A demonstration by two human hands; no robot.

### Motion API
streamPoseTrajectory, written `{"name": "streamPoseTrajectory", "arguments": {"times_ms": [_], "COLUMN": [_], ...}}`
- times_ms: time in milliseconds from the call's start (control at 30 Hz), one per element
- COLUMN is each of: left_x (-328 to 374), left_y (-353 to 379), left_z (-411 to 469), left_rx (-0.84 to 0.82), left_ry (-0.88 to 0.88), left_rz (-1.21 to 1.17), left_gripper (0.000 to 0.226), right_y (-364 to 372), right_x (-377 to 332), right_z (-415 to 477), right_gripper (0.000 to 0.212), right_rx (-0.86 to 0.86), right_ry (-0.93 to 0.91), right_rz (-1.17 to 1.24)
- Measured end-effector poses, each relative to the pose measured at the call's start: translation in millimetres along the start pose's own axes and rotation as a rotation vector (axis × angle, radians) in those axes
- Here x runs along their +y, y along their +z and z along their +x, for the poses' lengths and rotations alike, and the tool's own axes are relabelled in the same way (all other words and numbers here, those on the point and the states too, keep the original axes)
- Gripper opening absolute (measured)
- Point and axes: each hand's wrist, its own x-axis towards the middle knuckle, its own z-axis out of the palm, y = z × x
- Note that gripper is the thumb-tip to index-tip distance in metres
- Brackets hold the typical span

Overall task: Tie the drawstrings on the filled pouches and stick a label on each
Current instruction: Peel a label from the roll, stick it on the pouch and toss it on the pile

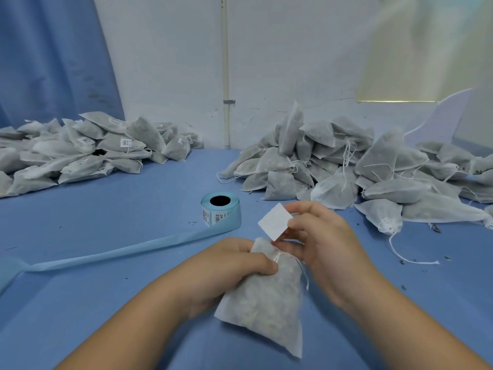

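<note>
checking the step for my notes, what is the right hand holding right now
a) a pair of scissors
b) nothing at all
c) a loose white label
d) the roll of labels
c: the right hand pinches a loose white label just above the pouch that the left hand grips near its tied neck; the roll of labels stands untouched on the table.

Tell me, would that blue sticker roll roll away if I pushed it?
Probably not: the sticker roll stands on its flat end, hole up, so it would likely slide on the table. Tipped on its side, it could roll. Its long backing strip lies limp and would probably drag behind.
</note>
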Motion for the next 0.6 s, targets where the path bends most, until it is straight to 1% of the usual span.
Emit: {"name": "streamPoseTrajectory", "arguments": {"times_ms": [67, 133, 200, 267, 300, 367, 400, 467, 533, 600], "left_x": [2, 3, 3, 3, 3, 1, 1, 1, 1, 2], "left_y": [-2, -6, -9, -11, -12, -13, -14, -16, -19, -23], "left_z": [-1, -1, -2, -3, -3, -2, -1, 0, 0, 0], "left_rx": [-0.009, -0.024, -0.047, -0.081, -0.097, -0.104, -0.109, -0.128, -0.163, -0.2], "left_ry": [-0.009, -0.018, -0.027, -0.042, -0.055, -0.07, -0.064, -0.046, -0.05, -0.049], "left_rz": [-0.038, -0.077, -0.132, -0.203, -0.234, -0.282, -0.3, -0.32, -0.34, -0.356], "left_gripper": [0.014, 0.012, 0.009, 0.01, 0.015, 0.038, 0.048, 0.057, 0.061, 0.059], "right_y": [-1, -2, -2, 0, 1, 5, 6, 7, 6, 3], "right_x": [0, 0, -2, -3, -3, -2, -1, -1, -2, -4], "right_z": [0, -2, -6, -12, -14, -18, -19, -20, -20, -19], "right_gripper": [0.023, 0.028, 0.032, 0.029, 0.029, 0.03, 0.029, 0.026, 0.027, 0.029], "right_rx": [0.07, 0.115, 0.11, 0.063, 0.039, -0.001, -0.024, -0.07, -0.11, -0.15], "right_ry": [-0.123, -0.294, -0.483, -0.662, -0.738, -0.863, -0.905, -0.944, -0.94, -0.925], "right_rz": [-0.2, -0.339, -0.439, -0.579, -0.655, -0.765, -0.794, -0.828, -0.839, -0.844]}}
